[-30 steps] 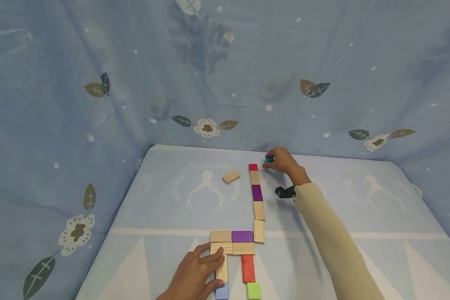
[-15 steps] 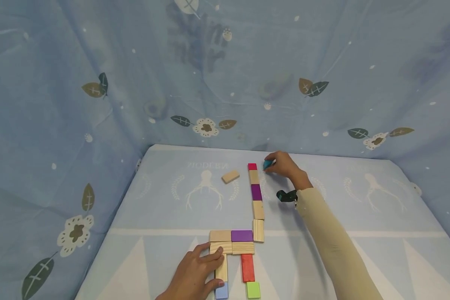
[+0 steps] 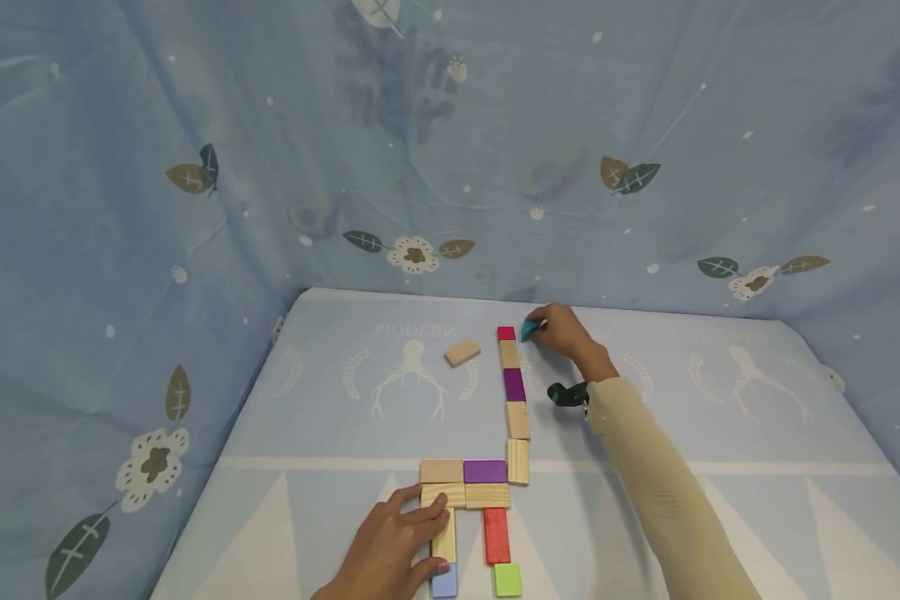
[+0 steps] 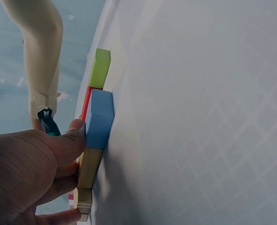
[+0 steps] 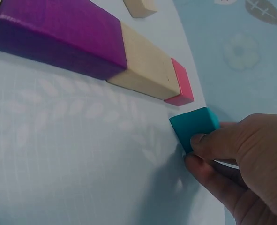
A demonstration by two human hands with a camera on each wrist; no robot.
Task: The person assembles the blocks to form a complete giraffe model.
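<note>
My right hand (image 3: 562, 329) pinches a teal toy block (image 5: 194, 125) between thumb and fingers, just right of the pink-red block (image 3: 506, 333) at the far end of a block row. A small gap shows between the two in the right wrist view. The block looks wedge-shaped. My left hand (image 3: 390, 542) rests with spread fingers on the near blocks. Its fingertips touch a plain wooden block (image 3: 433, 497), and its thumb lies against a blue block (image 4: 100, 117). Purple blocks (image 3: 514, 385) and plain wooden ones make up the row.
A loose wooden block (image 3: 462, 353) lies left of the row. A red block (image 3: 497, 536) and a green block (image 3: 507, 580) stand to the right of my left hand. A hanging blue cloth (image 3: 450, 167) borders the table's back edge.
My right hand has come slightly nearer to the row's far end, and the teal block in it has turned and lowered. My left hand has stayed in place.
</note>
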